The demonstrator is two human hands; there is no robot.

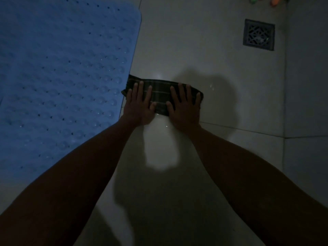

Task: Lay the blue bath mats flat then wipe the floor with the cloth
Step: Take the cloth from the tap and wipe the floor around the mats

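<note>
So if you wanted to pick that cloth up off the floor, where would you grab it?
Probably the far long edge of the cloth, pinched from above. It lies folded flat on the floor, both hands cover its near part, and the mat crowds its left end.

Tile floor [221, 96] w/ blue mat [58, 82], cloth [160, 95], drain [258, 34].

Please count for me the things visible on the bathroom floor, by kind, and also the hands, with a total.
Blue bath mat: 1
Dark striped cloth: 1
Floor drain grate: 1
Hands pressing flat on the cloth: 2, left hand and right hand
Small coloured items at the top edge, cut off by the frame: cannot count
Total counted: 5
</note>
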